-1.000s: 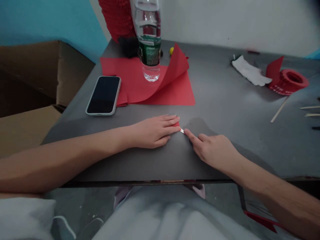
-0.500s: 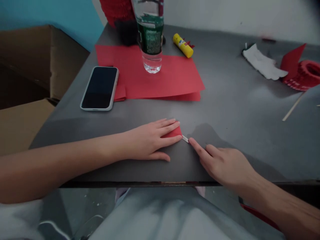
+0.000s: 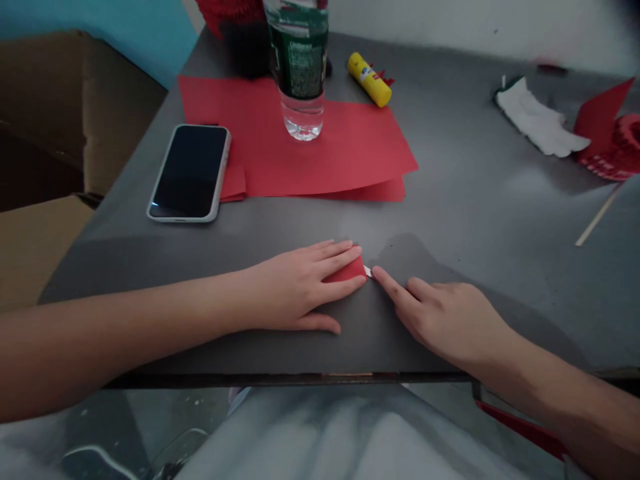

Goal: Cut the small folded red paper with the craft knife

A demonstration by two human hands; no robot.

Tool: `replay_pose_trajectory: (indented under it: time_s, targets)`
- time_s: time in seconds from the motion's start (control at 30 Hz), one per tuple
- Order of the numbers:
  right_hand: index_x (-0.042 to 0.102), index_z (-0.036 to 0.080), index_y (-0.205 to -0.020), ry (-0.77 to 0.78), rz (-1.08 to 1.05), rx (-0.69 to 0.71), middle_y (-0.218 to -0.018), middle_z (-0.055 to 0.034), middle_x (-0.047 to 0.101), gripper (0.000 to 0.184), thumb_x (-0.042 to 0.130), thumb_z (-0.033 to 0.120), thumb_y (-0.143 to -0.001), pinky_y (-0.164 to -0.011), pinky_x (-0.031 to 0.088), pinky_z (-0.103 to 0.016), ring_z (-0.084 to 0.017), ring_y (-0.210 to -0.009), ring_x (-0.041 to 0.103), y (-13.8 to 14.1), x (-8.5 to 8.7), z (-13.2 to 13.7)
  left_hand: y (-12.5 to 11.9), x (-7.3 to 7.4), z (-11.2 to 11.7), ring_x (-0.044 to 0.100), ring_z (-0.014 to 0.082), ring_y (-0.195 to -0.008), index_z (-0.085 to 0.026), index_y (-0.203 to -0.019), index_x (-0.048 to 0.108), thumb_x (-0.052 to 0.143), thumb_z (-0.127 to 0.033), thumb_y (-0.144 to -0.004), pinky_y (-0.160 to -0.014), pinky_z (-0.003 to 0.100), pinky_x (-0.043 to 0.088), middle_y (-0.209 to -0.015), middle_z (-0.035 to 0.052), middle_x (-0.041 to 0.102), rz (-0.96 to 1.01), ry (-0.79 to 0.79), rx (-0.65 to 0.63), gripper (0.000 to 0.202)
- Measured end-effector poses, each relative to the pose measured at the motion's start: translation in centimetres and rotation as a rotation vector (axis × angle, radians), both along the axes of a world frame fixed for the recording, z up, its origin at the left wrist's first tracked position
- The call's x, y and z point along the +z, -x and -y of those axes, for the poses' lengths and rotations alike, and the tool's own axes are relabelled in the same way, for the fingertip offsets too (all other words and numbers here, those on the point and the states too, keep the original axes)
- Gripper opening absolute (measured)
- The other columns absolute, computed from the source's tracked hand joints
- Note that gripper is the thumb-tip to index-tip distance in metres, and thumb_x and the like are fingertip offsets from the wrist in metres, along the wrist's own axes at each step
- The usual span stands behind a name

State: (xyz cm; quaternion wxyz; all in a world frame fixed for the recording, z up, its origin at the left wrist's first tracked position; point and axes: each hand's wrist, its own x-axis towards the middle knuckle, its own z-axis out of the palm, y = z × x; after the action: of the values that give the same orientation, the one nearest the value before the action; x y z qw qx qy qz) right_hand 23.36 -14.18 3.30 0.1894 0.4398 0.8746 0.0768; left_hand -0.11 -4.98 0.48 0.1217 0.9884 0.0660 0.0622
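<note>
My left hand (image 3: 300, 287) lies flat on the grey table (image 3: 450, 220), fingers stretched out over a small folded red paper piece (image 3: 349, 271). A little white strip (image 3: 369, 271) pokes out at the paper's right tip. My right hand (image 3: 450, 320) points its index finger at that strip, the fingertip touching or just beside it, with the other fingers curled under.
Red paper sheets (image 3: 350, 147) lie behind, with a water bottle (image 3: 299, 67) standing on them and a phone (image 3: 190, 172) at their left. A yellow glue stick (image 3: 369, 80), white tissue (image 3: 540, 123), a red paper ring (image 3: 617, 150) and a wooden stick (image 3: 597, 217) lie further back right. Cardboard box (image 3: 60, 133) at left.
The curled-up red sheet has fallen flat, uncovering the glue stick. The view tilted down and shifted. Both hands stay on the small red piece, the right fingertip slightly closer to it.
</note>
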Motion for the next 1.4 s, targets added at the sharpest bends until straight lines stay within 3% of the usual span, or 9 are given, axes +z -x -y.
replay_pose_trajectory:
  time_s: [0.23, 0.47, 0.7, 1.07, 1.4]
  targets:
    - [0.037, 0.016, -0.137, -0.013, -0.025, 0.037, -0.065, -0.0012, 0.057, 0.05, 0.04, 0.017, -0.087, -0.043, 0.015, -0.028, -0.011, -0.043, 0.049, -0.5, -0.1, 0.0, 0.0, 0.0, 0.0, 0.029, 0.0377, -0.132, -0.005, -0.132, 0.041, 0.044, -0.059, -0.084, -0.106, 0.05, 0.029, -0.138, 0.0262, 0.036, 0.003, 0.032, 0.005, 0.072]
    - [0.04, 0.019, -0.136, 0.059, 0.076, -0.04, -0.064, -0.0014, 0.058, 0.052, 0.043, 0.015, -0.085, -0.042, 0.012, -0.029, -0.012, -0.043, 0.052, -0.2, 0.6, 0.2, -0.1, -0.1, 0.1, 0.026, 0.037, -0.133, -0.005, -0.132, 0.041, 0.045, -0.063, -0.082, -0.108, 0.05, 0.026, -0.139, 0.0258, 0.034, -0.012, 0.058, 0.03, 0.077]
    - [0.035, 0.017, -0.14, 0.097, 0.065, -0.046, -0.072, -0.0049, 0.061, 0.053, 0.039, 0.016, -0.087, -0.044, 0.018, -0.028, -0.012, -0.048, 0.053, -0.2, 0.7, -0.1, -0.1, -0.3, 0.2, 0.025, 0.0369, -0.134, -0.005, -0.132, 0.04, 0.048, -0.061, -0.082, -0.109, 0.05, 0.025, -0.14, 0.0259, 0.033, -0.004, 0.081, 0.026, 0.075]
    - [0.037, 0.017, -0.138, -0.087, -0.018, 0.034, -0.065, -0.0007, 0.056, 0.051, 0.043, 0.021, -0.087, -0.046, 0.011, -0.029, -0.01, -0.043, 0.046, -0.7, -0.5, -0.2, 0.1, -0.4, 0.2, 0.022, 0.0354, -0.135, -0.008, -0.135, 0.036, 0.047, -0.059, -0.083, -0.109, 0.05, 0.023, -0.142, 0.0245, 0.03, 0.003, 0.085, 0.019, 0.074]
    - [0.04, 0.017, -0.136, -0.098, -0.052, 0.036, -0.065, -0.0001, 0.057, 0.049, 0.043, 0.018, -0.087, -0.046, 0.011, -0.029, -0.009, -0.044, 0.045, -0.7, -0.5, -0.2, 0.1, -0.5, 0.3, 0.019, 0.0334, -0.137, -0.009, -0.136, 0.034, 0.047, -0.057, -0.085, -0.11, 0.05, 0.021, -0.144, 0.0228, 0.027, 0.001, 0.119, 0.033, 0.071]
